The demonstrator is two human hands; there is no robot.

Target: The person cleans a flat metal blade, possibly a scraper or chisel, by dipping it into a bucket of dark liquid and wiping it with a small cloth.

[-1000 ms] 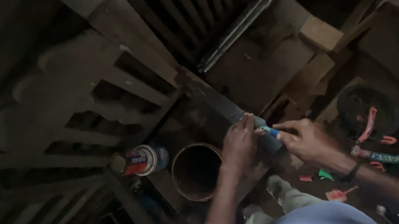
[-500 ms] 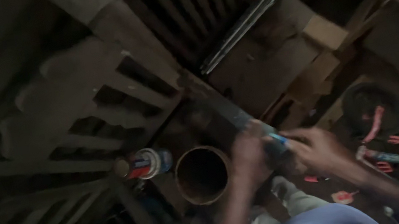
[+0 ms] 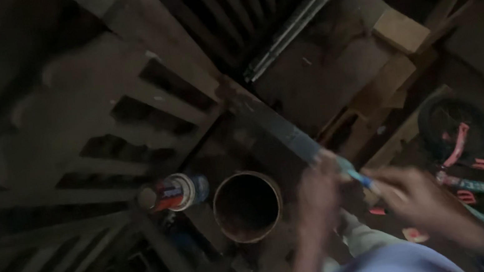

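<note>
Hands, two of them and both blurred, meet on one long flat grey metal strip [image 3: 282, 130] running far-left from them. Left hand [image 3: 319, 191] clenches its near end; right hand [image 3: 411, 194] pinches one thin blue pen-like tool [image 3: 358, 178] against it. One round rusty open can [image 3: 247, 206] and one capped spray can [image 3: 174, 193] sit left.

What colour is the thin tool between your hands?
Light blue, as far as the blur shows; the tool shows in the head view between the left hand and right hand.
</note>
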